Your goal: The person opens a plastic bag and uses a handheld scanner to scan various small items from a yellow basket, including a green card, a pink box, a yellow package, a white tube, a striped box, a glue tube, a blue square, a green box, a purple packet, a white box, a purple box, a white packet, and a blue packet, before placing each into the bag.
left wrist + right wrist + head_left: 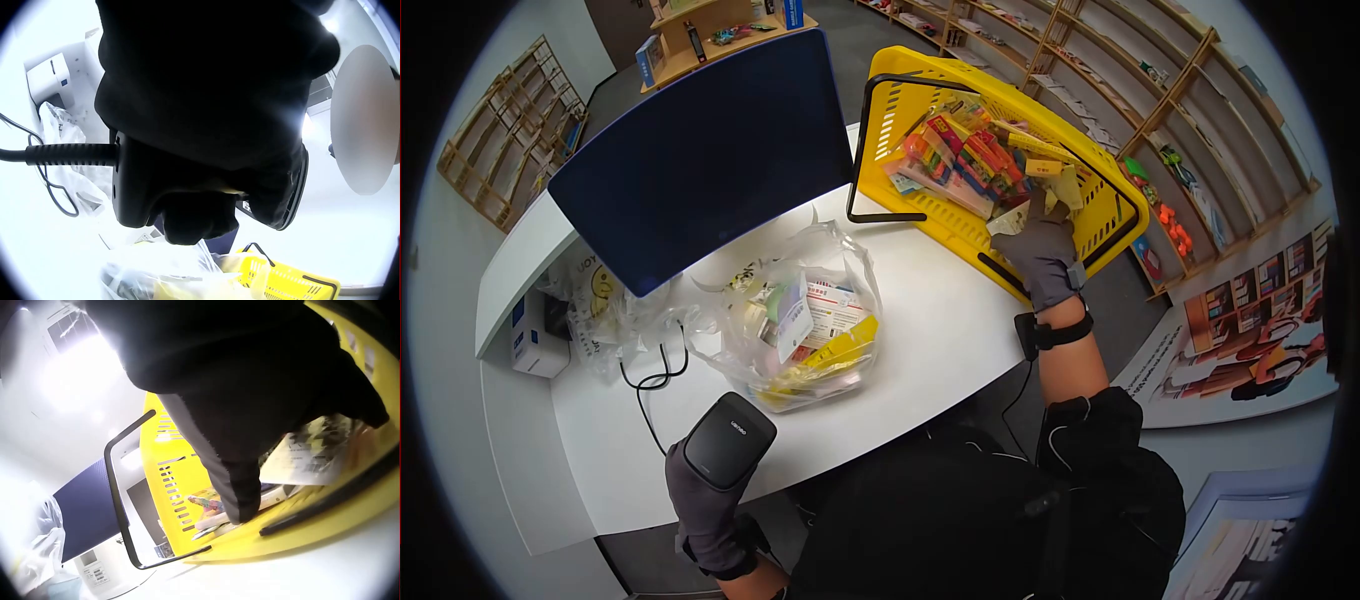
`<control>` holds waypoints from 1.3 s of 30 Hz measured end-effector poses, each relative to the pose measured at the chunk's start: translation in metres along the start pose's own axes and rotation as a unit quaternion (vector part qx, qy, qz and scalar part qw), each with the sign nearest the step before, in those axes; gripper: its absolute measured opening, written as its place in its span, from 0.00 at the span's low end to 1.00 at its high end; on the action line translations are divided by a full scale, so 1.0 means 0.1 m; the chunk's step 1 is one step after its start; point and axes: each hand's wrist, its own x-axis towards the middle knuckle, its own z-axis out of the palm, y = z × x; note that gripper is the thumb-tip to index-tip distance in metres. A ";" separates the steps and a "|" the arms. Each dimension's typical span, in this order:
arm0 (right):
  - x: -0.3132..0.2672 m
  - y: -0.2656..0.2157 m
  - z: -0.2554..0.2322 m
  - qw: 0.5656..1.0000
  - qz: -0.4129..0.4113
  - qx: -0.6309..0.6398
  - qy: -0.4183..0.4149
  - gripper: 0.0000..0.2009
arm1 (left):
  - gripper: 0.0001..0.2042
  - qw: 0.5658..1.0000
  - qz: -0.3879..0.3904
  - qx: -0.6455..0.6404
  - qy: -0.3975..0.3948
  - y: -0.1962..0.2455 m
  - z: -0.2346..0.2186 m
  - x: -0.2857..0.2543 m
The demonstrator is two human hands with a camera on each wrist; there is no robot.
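My left hand (703,505) grips a black corded barcode scanner (730,441) at the table's near edge. In the left wrist view the gloved fingers curl round the scanner's body (139,187). The gloved right hand (1040,258) reaches down into a yellow shopping basket (955,240) full of small packaged goods (965,150). In the right wrist view its fingers (240,494) are spread, with a packet bearing a white barcode label (300,464) between them. A clear plastic bag (855,300) holding boxes and yellow packs stands between the hands.
A dark monitor-like panel (710,150) stands at the back of the white table (940,320). Crumpled bags (605,310), a white box-shaped device (538,345) and a black cable (640,385) lie left. The basket's black handle (860,150) hangs over its left side. Shelves line the wall.
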 end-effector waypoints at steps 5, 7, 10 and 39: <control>0.13 0.00 0.40 0.993 -0.016 0.107 -0.048 0.72 | 0.16 0.999 0.012 0.020 0.044 -0.08 0.00 -0.03; 0.08 -0.07 0.38 0.996 0.005 0.076 -0.042 0.68 | 0.16 0.999 -0.001 -0.011 0.049 -0.02 0.00 -0.03; 0.08 -0.07 0.39 0.996 0.030 0.063 -0.055 0.65 | 0.17 0.999 -0.003 -0.021 0.044 -0.01 -0.01 -0.03; -1.55 -0.26 -0.81 0.472 -0.297 0.701 -0.445 0.35 | 0.28 0.999 0.025 0.013 0.045 0.08 -0.03 -0.06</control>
